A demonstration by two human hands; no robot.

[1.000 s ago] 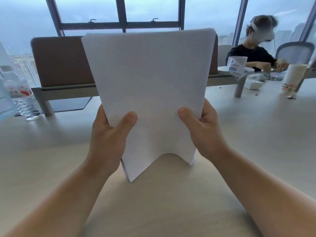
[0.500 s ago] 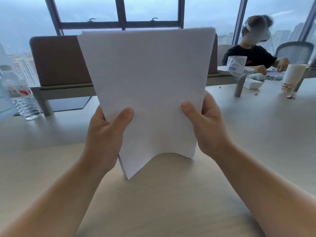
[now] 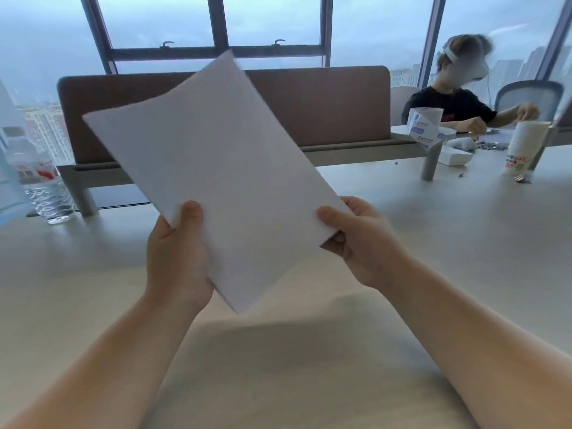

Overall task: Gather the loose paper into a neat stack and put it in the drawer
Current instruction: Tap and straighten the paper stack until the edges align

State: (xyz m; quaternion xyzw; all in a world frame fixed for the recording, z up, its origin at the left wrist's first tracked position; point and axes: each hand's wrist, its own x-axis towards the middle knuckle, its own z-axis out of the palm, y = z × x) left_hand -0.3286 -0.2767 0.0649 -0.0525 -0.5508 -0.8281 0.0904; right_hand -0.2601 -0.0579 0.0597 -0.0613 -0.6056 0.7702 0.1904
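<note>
A stack of white paper (image 3: 216,178) hangs in the air above the pale table (image 3: 464,243), turned so one corner points down. My left hand (image 3: 178,258) grips its lower left edge, thumb on the front face. My right hand (image 3: 359,243) pinches the right corner, thumb on top and fingers behind. The sheets look squared together. No drawer is in view.
A water bottle (image 3: 37,181) stands at the far left. A brown divider screen (image 3: 309,109) runs across the back of the table. At the far right another person (image 3: 448,100) sits near a paper cup (image 3: 523,147) and small boxes (image 3: 424,128).
The stack stood upright with its lower edge on the table; now it is lifted off the table and rotated, its top swung left. Both hands kept their hold.
</note>
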